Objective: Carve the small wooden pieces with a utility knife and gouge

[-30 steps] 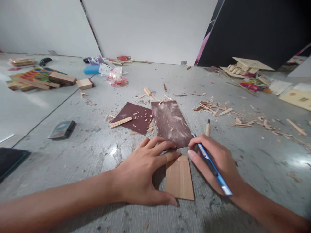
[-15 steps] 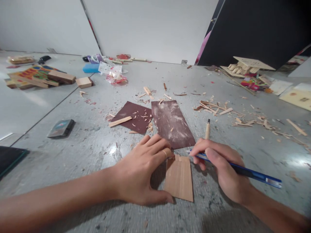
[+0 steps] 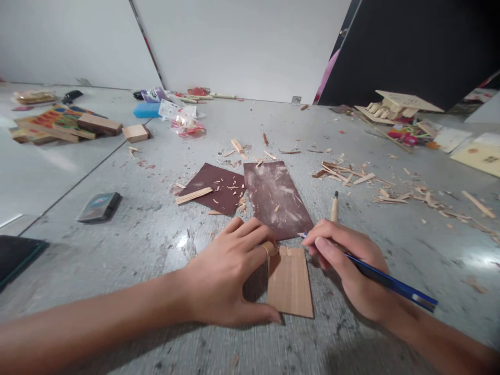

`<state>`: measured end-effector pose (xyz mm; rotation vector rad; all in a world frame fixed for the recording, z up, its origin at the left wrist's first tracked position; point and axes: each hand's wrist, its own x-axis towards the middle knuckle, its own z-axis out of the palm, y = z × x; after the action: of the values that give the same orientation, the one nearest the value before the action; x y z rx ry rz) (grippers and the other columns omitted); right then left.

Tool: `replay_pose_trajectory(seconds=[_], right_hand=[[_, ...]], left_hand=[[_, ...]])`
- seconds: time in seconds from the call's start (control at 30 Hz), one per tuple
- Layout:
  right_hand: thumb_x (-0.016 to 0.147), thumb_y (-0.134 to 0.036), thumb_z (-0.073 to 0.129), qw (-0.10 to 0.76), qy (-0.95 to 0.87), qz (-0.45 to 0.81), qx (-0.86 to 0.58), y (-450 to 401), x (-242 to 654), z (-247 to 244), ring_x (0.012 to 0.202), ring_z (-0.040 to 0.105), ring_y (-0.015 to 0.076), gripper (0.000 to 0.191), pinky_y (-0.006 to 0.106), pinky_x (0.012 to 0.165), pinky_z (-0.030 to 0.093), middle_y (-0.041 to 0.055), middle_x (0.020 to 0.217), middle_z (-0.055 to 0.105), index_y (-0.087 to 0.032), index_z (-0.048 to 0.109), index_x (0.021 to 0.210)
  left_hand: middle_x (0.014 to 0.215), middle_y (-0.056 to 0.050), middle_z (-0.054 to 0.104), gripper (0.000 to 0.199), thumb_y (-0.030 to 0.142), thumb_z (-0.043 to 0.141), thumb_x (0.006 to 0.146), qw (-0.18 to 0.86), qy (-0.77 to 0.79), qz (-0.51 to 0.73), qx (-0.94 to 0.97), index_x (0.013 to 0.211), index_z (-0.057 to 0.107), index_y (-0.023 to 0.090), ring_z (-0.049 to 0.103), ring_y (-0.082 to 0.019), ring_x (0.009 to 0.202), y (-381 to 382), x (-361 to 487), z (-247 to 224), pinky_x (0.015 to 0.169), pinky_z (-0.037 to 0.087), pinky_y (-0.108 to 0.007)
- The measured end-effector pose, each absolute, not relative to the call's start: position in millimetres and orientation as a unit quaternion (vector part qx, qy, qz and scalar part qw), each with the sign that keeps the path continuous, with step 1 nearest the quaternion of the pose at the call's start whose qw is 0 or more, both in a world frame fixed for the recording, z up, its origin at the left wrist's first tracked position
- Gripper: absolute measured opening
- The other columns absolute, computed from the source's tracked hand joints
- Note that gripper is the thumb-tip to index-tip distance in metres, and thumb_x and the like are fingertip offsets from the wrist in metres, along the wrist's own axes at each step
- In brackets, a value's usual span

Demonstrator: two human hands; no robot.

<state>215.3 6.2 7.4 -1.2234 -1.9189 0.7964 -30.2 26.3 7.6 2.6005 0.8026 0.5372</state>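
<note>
A thin piece of wood, narrower at its notched far end, lies flat on the grey surface. My left hand steadies it, fingertips at the far left corner and thumb along the near left edge; a ring is on one finger. In my right hand is a slim blue utility knife, gripped like a pen. Its blade tip points left, just beyond the wood's far right corner and close to the dusty sandpaper. Whether the blade touches anything, I cannot tell.
Left of that sheet lies a darker sandpaper piece with shavings and a stick on it. A wooden-handled tool stands out beyond my right hand. Wood slivers litter the right side. A small box and wooden blocks are leftward.
My right hand has shifted slightly left, swinging the knife's handle end left and down. The wood piece has moved a little away from me under my left hand.
</note>
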Motion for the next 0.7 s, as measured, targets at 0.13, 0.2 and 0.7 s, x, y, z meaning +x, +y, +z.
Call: replay_pose_trajectory(seconds=[0.13, 0.2, 0.7], right_hand=[[0.108, -0.039, 0.04, 0.357, -0.767, 0.243, -0.475, 12, 218, 7, 0.058, 0.054, 0.0154, 0.04, 0.03, 0.06, 0.044, -0.0009, 0.066, 0.057, -0.025, 0.066, 0.081], [0.108, -0.037, 0.042, 0.335, -0.774, 0.215, -0.492, 15, 220, 9, 0.061, 0.057, 0.0153, 0.036, 0.029, 0.062, 0.045, -0.0017, 0.068, 0.06, -0.025, 0.063, 0.081], [0.099, -0.023, 0.051, 0.13, -0.767, -0.063, -0.625, 66, 285, 28, 0.079, 0.069, 0.0227, 0.02, 0.031, 0.059, 0.037, 0.0111, 0.108, 0.074, -0.021, 0.058, 0.118]], left_hand=[[0.101, -0.008, 0.063, 0.065, 0.074, 0.07, 0.077, 0.178, 0.285, 0.193, 0.922, 0.108, 0.062, 0.018, 0.056, -0.027, 0.092, 26, -30, 7, 0.077, 0.035, -0.04], [0.101, -0.008, 0.063, 0.067, 0.074, 0.072, 0.076, 0.173, 0.286, 0.192, 0.923, 0.11, 0.061, 0.018, 0.056, -0.027, 0.091, 26, -30, 6, 0.077, 0.035, -0.04], [0.107, -0.011, 0.067, 0.067, 0.078, 0.063, 0.081, 0.14, 0.278, 0.204, 0.928, 0.106, 0.061, 0.015, 0.059, -0.027, 0.091, 24, -30, 5, 0.078, 0.035, -0.042]])
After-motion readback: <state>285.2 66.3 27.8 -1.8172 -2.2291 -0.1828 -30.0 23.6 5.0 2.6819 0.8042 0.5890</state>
